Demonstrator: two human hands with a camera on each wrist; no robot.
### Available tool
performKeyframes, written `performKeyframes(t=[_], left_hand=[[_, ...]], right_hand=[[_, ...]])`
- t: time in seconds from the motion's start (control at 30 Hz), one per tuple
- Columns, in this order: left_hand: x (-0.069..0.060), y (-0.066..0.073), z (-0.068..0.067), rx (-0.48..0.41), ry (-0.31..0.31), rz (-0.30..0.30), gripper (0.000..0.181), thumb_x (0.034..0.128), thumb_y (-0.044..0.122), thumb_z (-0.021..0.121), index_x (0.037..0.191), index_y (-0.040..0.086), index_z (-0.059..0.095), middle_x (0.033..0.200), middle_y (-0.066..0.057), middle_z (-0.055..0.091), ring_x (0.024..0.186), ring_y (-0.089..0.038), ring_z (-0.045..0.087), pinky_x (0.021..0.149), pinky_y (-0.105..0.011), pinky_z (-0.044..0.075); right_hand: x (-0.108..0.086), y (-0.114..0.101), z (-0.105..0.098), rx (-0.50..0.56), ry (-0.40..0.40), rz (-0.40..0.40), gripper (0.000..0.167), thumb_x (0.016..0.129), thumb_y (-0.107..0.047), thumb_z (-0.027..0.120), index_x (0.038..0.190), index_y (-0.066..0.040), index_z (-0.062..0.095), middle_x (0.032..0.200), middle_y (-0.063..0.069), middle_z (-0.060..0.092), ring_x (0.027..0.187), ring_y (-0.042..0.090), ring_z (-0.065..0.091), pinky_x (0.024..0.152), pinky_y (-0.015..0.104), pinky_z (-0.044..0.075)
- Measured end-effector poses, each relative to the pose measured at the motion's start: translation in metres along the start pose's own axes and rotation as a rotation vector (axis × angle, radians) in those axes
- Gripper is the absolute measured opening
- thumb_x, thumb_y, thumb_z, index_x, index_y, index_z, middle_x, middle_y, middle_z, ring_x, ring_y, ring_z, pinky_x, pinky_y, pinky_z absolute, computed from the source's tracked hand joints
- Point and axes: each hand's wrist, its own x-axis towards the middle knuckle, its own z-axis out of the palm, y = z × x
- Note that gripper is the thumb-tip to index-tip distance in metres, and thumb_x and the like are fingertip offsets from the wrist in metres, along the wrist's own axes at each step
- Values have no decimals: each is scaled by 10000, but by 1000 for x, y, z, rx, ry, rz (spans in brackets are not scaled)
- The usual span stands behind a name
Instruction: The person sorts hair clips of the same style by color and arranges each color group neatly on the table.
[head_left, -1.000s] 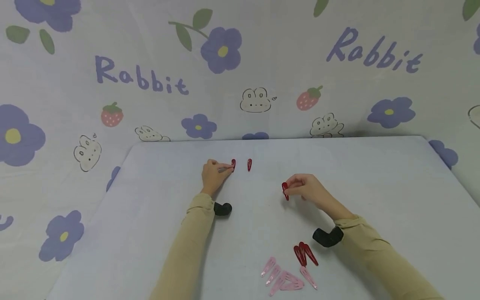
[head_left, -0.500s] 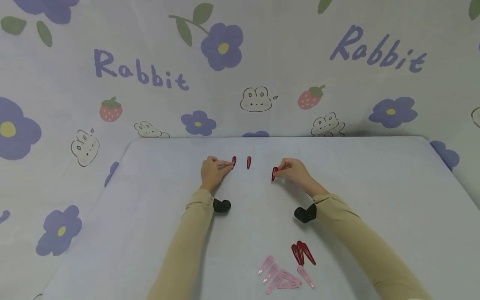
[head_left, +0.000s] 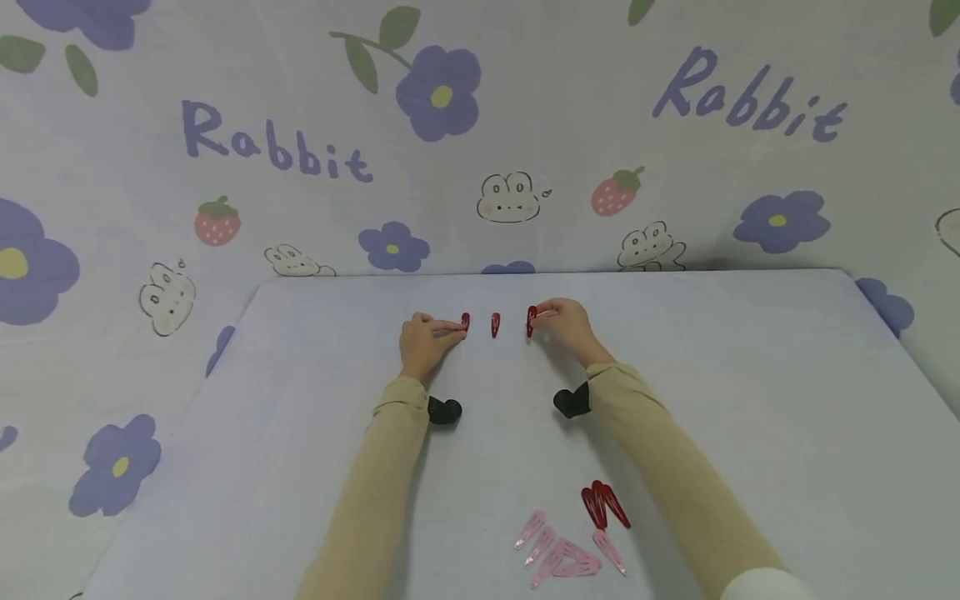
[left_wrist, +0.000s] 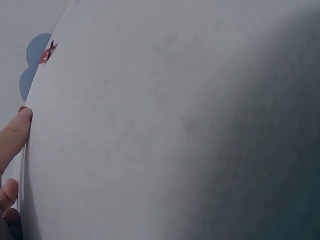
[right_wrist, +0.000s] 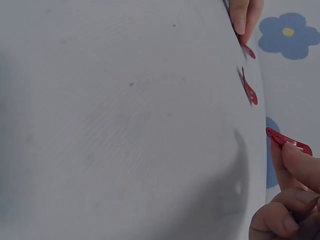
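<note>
In the head view, my right hand [head_left: 566, 327] pinches a red snap hair clip [head_left: 531, 320] near the far side of the white table. The right wrist view shows this clip [right_wrist: 292, 142] between thumb and forefinger, raised off the surface. My left hand [head_left: 426, 343] pinches another red hair clip [head_left: 466, 320] at the table; its fingertips hide the lower part. Between the two hands lies a third red hair clip [head_left: 495, 325], untouched, its narrow end towards me. In the left wrist view only part of my left hand [left_wrist: 12, 142] shows, at the left edge.
Closer to me on the table [head_left: 262, 467] lie several red hair clips [head_left: 600, 504], overlapping in a fan. Several pink hair clips [head_left: 551, 554] lie just beside them. A flower-printed cloth [head_left: 300, 100] hangs behind the far edge. Each wrist carries a black camera mount [head_left: 573, 402].
My right hand has moved away from me and to the left, carrying its red hair clip up beside the middle one. My left hand has stayed at its clip.
</note>
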Motion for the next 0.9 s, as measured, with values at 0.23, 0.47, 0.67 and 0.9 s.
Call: performKeyframes(t=[0.23, 0.47, 0.67, 0.9], left_hand=[[1, -2, 4, -13, -26, -21, 279, 747, 385, 704, 903, 157, 738, 1036, -147, 494, 941, -303, 415, 799, -402, 310], [3, 0, 7, -30, -33, -40, 276, 735, 390, 714, 888, 161, 740, 1067, -144, 496, 968, -302, 413, 816, -401, 304], [2, -3, 4, -10, -41, -36, 280, 725, 399, 719, 878, 165, 742, 1059, -142, 504, 957, -301, 421, 810, -395, 312], [5, -4, 2, -19, -26, -31, 286, 724, 412, 717, 875, 170, 743, 1029, -128, 502, 912, -285, 417, 783, -392, 309]], right_hand=[[10, 5, 12, -52, 57, 10, 205, 775, -84, 667, 940, 31, 627, 860, 140, 626, 767, 220, 517, 628, 282, 374], [7, 9, 14, -122, 96, -99, 114, 748, -39, 691, 797, 35, 618, 740, 105, 622, 694, 204, 513, 614, 282, 372], [9, 12, 23, -134, 102, -63, 146, 765, -71, 684, 878, 16, 652, 832, 116, 639, 766, 220, 544, 656, 306, 391], [7, 8, 33, -188, 202, -5, 167, 784, -147, 675, 918, -46, 676, 864, 64, 643, 789, 204, 552, 649, 333, 399]])
